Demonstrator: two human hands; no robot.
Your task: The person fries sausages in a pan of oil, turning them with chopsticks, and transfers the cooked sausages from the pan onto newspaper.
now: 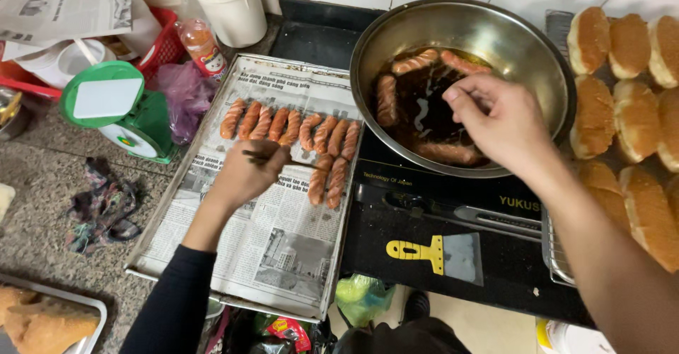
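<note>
The left hand (247, 173) is closed around thin chopsticks (256, 157) over the paper-lined tray (170, 212), just below the sausages (293, 128). The right hand (498, 124), fingers bent and holding nothing I can see, hovers over the pan (537, 57) right of the tray.

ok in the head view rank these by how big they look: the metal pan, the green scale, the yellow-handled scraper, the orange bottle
1. metal pan, plainly the largest
2. green scale
3. yellow-handled scraper
4. orange bottle, smallest as seen, though it stands farther from the camera and is partly hidden, so its place against the scraper is unsure
</note>
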